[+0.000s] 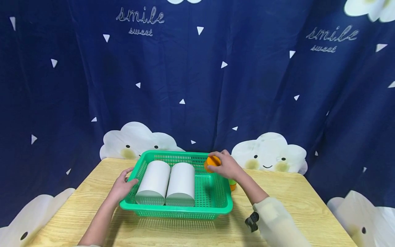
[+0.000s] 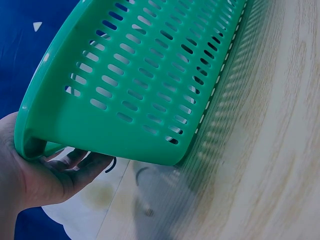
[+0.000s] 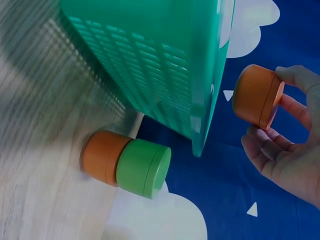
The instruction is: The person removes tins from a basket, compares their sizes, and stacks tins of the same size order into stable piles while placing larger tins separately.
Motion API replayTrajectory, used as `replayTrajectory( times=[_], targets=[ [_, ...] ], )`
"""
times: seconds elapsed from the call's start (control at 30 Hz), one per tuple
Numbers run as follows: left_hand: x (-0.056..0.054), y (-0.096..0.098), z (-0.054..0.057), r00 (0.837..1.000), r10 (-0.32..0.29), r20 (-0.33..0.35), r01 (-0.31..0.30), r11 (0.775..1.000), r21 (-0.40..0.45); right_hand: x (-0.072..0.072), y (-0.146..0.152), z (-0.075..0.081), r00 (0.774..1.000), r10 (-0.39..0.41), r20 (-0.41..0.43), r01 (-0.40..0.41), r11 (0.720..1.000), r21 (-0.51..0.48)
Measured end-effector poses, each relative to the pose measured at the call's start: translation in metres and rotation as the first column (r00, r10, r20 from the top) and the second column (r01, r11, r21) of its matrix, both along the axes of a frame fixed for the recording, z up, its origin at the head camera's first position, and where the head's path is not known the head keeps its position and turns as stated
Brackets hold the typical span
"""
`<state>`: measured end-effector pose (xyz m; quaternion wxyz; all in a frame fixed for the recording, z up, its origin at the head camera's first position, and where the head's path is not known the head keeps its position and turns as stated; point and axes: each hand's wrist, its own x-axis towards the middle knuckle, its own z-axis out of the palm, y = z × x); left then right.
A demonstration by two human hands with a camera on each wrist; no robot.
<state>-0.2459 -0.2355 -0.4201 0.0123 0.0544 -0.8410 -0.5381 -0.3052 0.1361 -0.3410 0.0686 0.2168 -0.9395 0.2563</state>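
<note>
A green plastic basket (image 1: 176, 208) with slotted sides stands on the table. My left hand (image 1: 121, 188) grips its left rim, thumb on top and fingers underneath, as the left wrist view shows. Inside, toward the left, lie two white cylinders (image 1: 155, 178) side by side. My right hand (image 1: 229, 166) pinches a small round orange container (image 3: 255, 95) between thumb and fingers, above the basket's back right corner. To the right of the basket, a green round container (image 3: 142, 167) sits stacked on another orange container (image 3: 102, 155); in the head view my right arm partly covers them.
The wooden table (image 1: 284, 206) extends to both sides of the basket. Behind it hangs a dark blue curtain (image 1: 191, 68) with white triangles and smiling clouds. A black band or device (image 1: 252, 221) shows at the right sleeve.
</note>
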Motion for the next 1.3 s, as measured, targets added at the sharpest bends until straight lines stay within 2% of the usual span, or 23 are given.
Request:
replayTrajectory(
  times=[1.3],
  targets=[
    [0.001, 0.0, 0.001, 1.0, -0.01, 0.001, 0.01, 1.0, 0.001, -0.001, 0.017, 0.007, 0.999, -0.024, -0.032, 0.026, 0.998, 0.061]
  ],
)
